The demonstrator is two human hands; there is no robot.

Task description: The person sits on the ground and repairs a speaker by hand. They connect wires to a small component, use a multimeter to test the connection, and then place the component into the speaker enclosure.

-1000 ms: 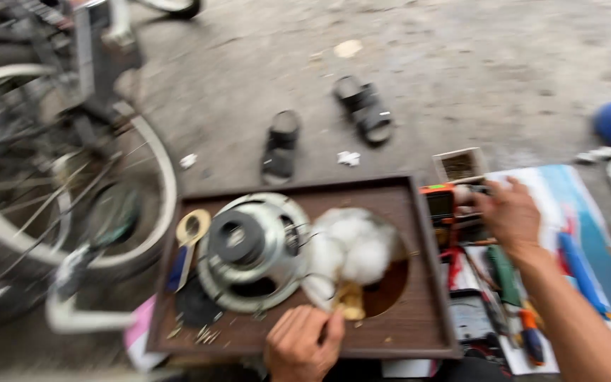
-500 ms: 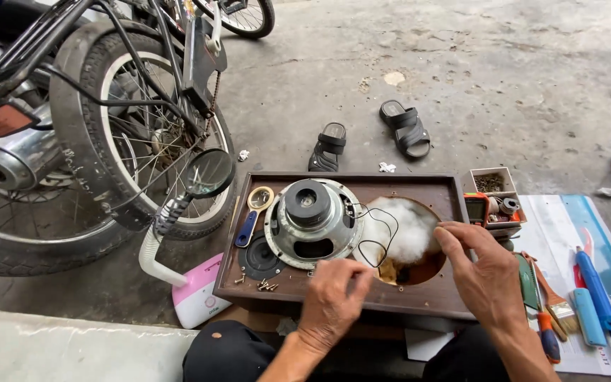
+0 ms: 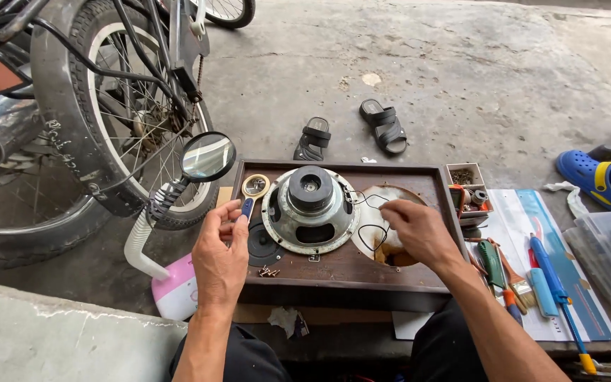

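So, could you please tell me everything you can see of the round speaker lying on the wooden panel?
The speaker lies cone-down on the dark brown wooden panel, its back facing up. A dark cylindrical magnet sits at its centre on a grey, worn-looking metal frame with openings around the rim. Thin black wires run from its right side towards the round cut-out, where the right hand rests. The left hand hovers to its left and does not touch it.
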